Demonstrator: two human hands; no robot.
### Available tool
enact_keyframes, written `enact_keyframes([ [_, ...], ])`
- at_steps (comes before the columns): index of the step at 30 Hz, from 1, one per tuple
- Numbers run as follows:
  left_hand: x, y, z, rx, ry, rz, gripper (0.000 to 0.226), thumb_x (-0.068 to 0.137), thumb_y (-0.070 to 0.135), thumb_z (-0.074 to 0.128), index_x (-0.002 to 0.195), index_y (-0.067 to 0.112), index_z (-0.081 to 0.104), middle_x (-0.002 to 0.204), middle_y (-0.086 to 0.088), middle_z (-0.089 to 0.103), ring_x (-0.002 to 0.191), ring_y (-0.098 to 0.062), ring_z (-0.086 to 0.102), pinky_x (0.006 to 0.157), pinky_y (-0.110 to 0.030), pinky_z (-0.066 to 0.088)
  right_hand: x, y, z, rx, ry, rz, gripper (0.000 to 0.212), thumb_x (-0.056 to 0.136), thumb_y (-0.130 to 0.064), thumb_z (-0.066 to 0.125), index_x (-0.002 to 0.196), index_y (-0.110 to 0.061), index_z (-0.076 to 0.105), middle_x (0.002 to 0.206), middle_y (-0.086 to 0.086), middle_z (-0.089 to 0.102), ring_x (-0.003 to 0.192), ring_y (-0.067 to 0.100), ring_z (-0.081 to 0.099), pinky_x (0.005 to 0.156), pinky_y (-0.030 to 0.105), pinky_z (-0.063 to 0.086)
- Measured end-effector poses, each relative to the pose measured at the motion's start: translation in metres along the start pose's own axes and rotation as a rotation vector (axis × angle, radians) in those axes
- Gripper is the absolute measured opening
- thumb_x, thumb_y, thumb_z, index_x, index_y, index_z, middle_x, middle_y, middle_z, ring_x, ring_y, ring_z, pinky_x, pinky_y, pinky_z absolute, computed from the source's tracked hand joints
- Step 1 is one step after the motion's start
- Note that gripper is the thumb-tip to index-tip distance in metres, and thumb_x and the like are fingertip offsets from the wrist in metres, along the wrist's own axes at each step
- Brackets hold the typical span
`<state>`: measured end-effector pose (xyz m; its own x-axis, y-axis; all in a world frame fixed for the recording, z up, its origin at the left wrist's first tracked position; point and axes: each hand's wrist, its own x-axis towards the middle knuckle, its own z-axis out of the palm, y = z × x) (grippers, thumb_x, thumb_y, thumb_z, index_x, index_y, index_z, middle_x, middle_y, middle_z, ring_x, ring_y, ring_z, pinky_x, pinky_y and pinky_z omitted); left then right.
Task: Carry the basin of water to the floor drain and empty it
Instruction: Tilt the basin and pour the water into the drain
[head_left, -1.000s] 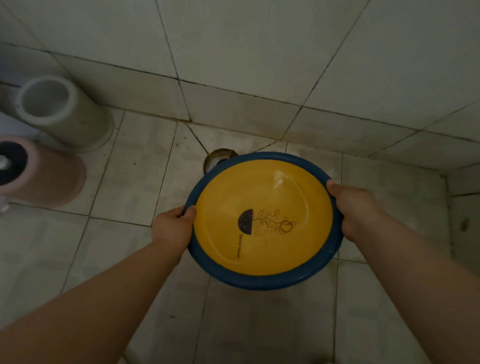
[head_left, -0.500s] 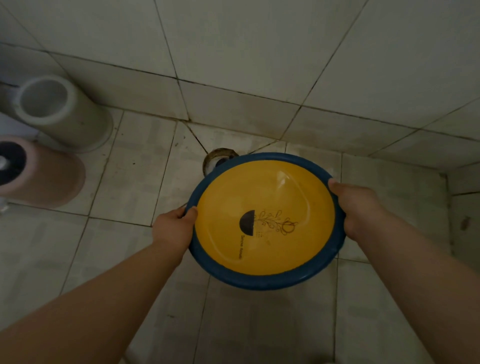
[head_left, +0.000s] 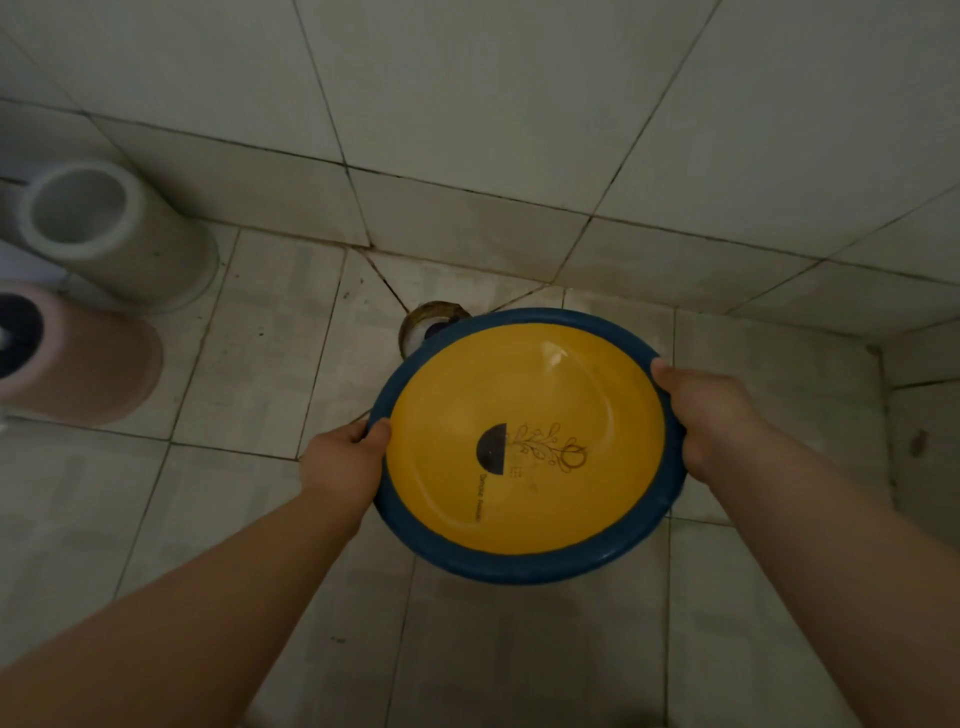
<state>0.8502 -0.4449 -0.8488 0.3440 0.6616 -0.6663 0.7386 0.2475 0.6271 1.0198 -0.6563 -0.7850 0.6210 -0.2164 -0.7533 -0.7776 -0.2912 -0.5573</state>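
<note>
**Basin nearly over the drain**

Starting at the floor's left edge, a white cylinder (head_left: 104, 228) and a pink one (head_left: 78, 358) stand well clear of your path. Your left hand (head_left: 345, 460) grips the basin (head_left: 524, 441) at its left rim, thumb hooked over the blue edge; your right hand (head_left: 711, 415) clamps the right rim the same way. Over the last second the basin has crept slightly forward and right, and its far rim now covers more of the drain (head_left: 434, 322) by the back wall. That likely puts you in pouring range: tip the far edge down next. A water glint shows inside. The bottom print shows a dark half-circle, a leafy sprig and small writing too blurred to read.
</note>
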Motion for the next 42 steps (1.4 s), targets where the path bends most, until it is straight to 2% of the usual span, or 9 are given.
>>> enact_keyframes([
  [8, -0.0010, -0.0001, 0.0002, -0.018, -0.001, 0.001, 0.041, 0.089, 0.029, 0.056, 0.125, 0.009, 0.058, 0.118, -0.016, 0.065, 0.090, -0.023, 0.058, 0.080, -0.029, 0.048, 0.0029, 0.0002, 0.0001, -0.003, 0.004, -0.002, 0.036, 0.087, -0.029, 0.062, 0.112, -0.004, 0.062, 0.106, 0.014, 0.065, 0.098, 0.031, 0.062, 0.091, 0.045, 0.051],
  [15, -0.0015, -0.0008, 0.0001, -0.005, -0.002, 0.005, 0.040, 0.089, 0.029, 0.055, 0.123, 0.008, 0.059, 0.114, -0.017, 0.067, 0.087, -0.022, 0.058, 0.076, -0.028, 0.046, 0.0013, -0.0007, -0.0003, 0.003, 0.013, -0.007, 0.035, 0.087, -0.028, 0.062, 0.112, -0.004, 0.062, 0.105, 0.014, 0.065, 0.094, 0.030, 0.062, 0.088, 0.043, 0.051],
  [23, -0.0019, -0.0006, -0.0004, 0.000, -0.011, 0.005, 0.038, 0.089, 0.027, 0.055, 0.120, 0.007, 0.062, 0.108, -0.018, 0.068, 0.084, -0.024, 0.059, 0.074, -0.031, 0.048, -0.0006, -0.0006, -0.0006, 0.012, 0.018, -0.002, 0.040, 0.087, -0.029, 0.062, 0.117, -0.004, 0.061, 0.113, 0.015, 0.065, 0.100, 0.031, 0.062, 0.090, 0.043, 0.051],
  [27, -0.0017, -0.0003, -0.0008, 0.006, -0.011, -0.002, 0.038, 0.089, 0.029, 0.055, 0.120, 0.008, 0.061, 0.110, -0.018, 0.067, 0.086, -0.024, 0.058, 0.076, -0.031, 0.048, -0.0012, -0.0007, 0.0000, 0.022, 0.019, -0.001, 0.038, 0.086, -0.030, 0.063, 0.115, -0.005, 0.062, 0.112, 0.015, 0.066, 0.097, 0.030, 0.062, 0.087, 0.042, 0.052],
  [34, -0.0021, 0.0004, -0.0017, -0.001, -0.007, -0.004, 0.038, 0.089, 0.027, 0.056, 0.121, 0.006, 0.060, 0.113, -0.019, 0.066, 0.088, -0.024, 0.058, 0.081, -0.033, 0.049, -0.0030, -0.0020, 0.0013, 0.020, 0.013, -0.002, 0.041, 0.086, -0.029, 0.063, 0.118, -0.004, 0.061, 0.118, 0.016, 0.064, 0.104, 0.031, 0.061, 0.094, 0.045, 0.049],
  [37, -0.0009, -0.0003, -0.0021, -0.002, -0.014, -0.014, 0.040, 0.088, 0.029, 0.056, 0.121, 0.008, 0.060, 0.114, -0.018, 0.066, 0.094, -0.028, 0.060, 0.086, -0.036, 0.051, -0.0038, -0.0027, 0.0018, 0.020, 0.018, 0.000, 0.041, 0.086, -0.029, 0.063, 0.118, -0.003, 0.061, 0.117, 0.016, 0.064, 0.103, 0.031, 0.061, 0.091, 0.044, 0.050],
  [42, 0.0002, -0.0011, -0.0020, 0.015, -0.015, -0.011, 0.040, 0.088, 0.030, 0.056, 0.122, 0.009, 0.060, 0.113, -0.018, 0.067, 0.088, -0.025, 0.058, 0.079, -0.032, 0.049, -0.0040, -0.0030, 0.0019, 0.021, 0.017, 0.004, 0.041, 0.087, -0.028, 0.062, 0.119, -0.003, 0.060, 0.116, 0.016, 0.064, 0.100, 0.030, 0.061, 0.090, 0.043, 0.051],
])
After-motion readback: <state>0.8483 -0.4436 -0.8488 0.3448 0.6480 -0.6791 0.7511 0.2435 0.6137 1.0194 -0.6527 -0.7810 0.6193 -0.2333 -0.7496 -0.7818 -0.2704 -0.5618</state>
